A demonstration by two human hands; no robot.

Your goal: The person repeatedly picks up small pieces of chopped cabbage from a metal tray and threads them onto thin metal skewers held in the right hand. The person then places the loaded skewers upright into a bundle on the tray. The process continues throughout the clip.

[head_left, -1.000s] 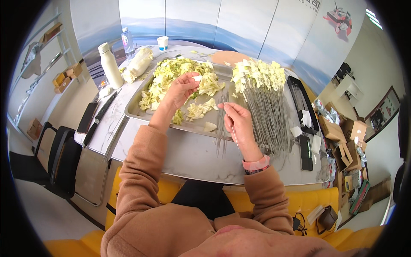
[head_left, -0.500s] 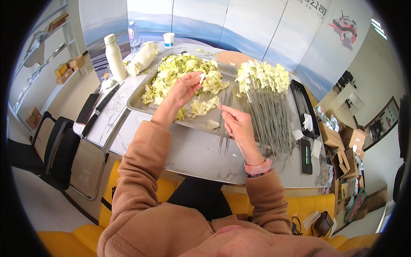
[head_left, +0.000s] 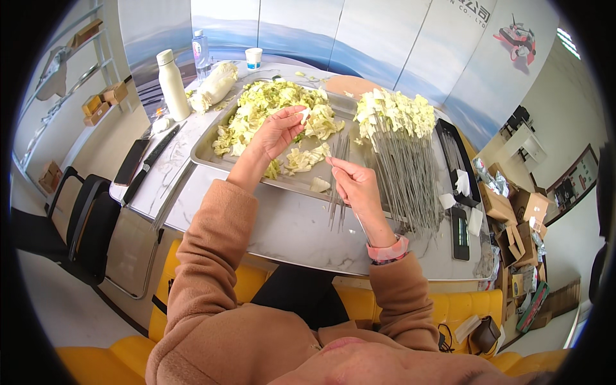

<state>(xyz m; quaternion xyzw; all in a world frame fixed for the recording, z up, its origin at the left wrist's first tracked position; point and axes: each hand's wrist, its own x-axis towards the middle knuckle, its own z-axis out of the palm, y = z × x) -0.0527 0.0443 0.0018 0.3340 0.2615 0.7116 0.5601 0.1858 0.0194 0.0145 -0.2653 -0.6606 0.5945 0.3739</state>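
Observation:
My left hand (head_left: 280,133) is over the heap of chopped cabbage (head_left: 263,106), its fingertips pinching a small pale cabbage piece (head_left: 305,116). Lower and to the right, my right hand (head_left: 357,187) grips a thin metal skewer (head_left: 360,221), whose shaft runs back under the wrist. A bit of cabbage (head_left: 328,155) shows just beyond the right fingertips, apart from the left hand. Both hands are above a wide metal tray (head_left: 197,154). Bare skewers (head_left: 339,151) lie beside the right hand, partly hidden by it. Many skewers loaded with cabbage (head_left: 394,115) rest across the tray's right side.
At the left stand a white bottle (head_left: 171,86), a clear water bottle (head_left: 201,54) and a whole cabbage (head_left: 218,85), with a knife (head_left: 151,163) and a cleaver (head_left: 133,160) nearby. A black box (head_left: 457,160) and phone (head_left: 459,232) lie right. A paper cup (head_left: 253,59) stands behind.
Both hands stay almost in place, with the cabbage piece in the left and the skewer in the right. The phone's screen shows brighter patches now.

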